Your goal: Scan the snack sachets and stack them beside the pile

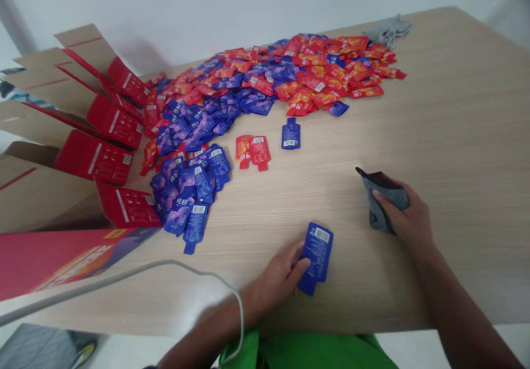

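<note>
Near the table's front edge, my left hand (285,275) pinches a blue sachet (318,253) with a white barcode label, thumb on top. To the right, my right hand (408,214) is closed around a folded grey cloth (380,206) with a dark edge, held just over or on the tabletop. A single blue sachet (291,135) lies farther back, and two red sachets (253,151) lie side by side to its left. A loose stack of blue sachets (194,186) spreads out left of my left hand.
A long heap of red and blue sachets (256,82) runs along the back. Several open red cardboard boxes (128,203) stand at the left. Another grey cloth (389,29) lies at the back right. A pale cable (199,271) crosses above my left forearm.
</note>
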The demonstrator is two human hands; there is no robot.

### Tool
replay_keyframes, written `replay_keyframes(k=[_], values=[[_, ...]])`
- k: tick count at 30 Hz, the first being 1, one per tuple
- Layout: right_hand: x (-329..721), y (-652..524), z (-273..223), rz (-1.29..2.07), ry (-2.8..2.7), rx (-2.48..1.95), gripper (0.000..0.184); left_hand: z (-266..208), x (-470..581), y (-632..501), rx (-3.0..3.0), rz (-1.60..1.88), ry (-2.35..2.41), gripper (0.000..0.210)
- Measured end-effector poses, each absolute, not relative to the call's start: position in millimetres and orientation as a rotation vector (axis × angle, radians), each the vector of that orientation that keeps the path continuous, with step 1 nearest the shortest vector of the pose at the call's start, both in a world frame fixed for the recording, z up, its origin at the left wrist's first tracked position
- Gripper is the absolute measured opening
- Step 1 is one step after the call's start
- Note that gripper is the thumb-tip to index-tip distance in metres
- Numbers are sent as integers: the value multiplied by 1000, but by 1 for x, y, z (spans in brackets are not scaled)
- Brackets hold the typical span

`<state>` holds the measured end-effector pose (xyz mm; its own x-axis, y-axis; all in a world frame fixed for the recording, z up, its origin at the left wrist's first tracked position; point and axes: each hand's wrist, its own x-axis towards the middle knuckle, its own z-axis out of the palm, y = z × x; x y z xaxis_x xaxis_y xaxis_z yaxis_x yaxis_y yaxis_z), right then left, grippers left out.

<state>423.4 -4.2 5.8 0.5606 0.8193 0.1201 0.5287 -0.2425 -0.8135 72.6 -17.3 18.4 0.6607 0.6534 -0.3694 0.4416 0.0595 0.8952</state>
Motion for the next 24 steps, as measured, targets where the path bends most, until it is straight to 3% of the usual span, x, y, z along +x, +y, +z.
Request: replay_keyframes(k=[5, 7, 13, 19, 24], values=[[421, -4, 10, 413, -1073, -1924, 50, 17, 62, -53, 2226, 220, 1121, 81], [420, -4, 11, 398, -1073, -1910, 51, 19, 56, -64, 2438, 287, 1091, 74], [420, -4, 9, 358, -1140, -1903, 46, 11, 36, -66, 2750, 461, 558, 27], [394, -14, 29, 225, -1356, -1785, 45, 16, 33, -58, 2777, 470, 354, 27], [324, -37, 37, 368, -2085, -1290, 44, 9, 30, -71, 2745, 438, 397, 28]])
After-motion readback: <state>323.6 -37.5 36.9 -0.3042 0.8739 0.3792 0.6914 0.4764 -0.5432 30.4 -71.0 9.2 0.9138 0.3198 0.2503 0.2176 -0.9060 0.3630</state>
